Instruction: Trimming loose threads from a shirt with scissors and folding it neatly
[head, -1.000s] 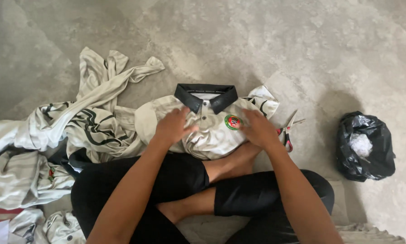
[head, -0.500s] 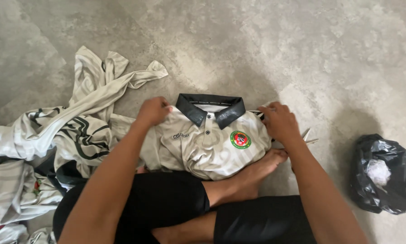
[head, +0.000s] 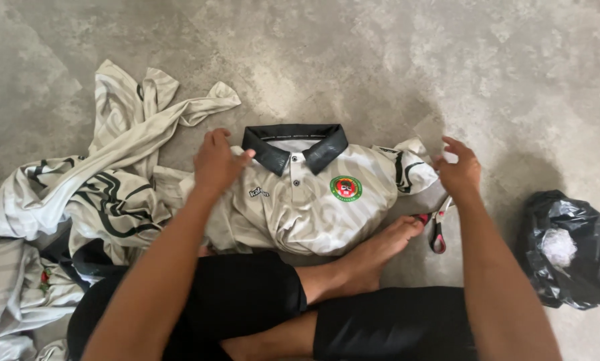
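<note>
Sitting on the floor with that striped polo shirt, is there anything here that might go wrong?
Possibly. The small red-handled scissors lie on the grey concrete floor right beside the bare foot, so a shift of the leg might catch them. The right hand hovers open above the pale striped polo shirt's sleeve, while the left hand rests on its shoulder; a one-sided pull may wrinkle it. The floor may also dirty the light fabric.

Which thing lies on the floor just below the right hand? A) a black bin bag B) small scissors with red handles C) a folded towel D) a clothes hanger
B: small scissors with red handles lie on the floor just under the right hand, beside the bare foot; the black bag sits further right.
</note>
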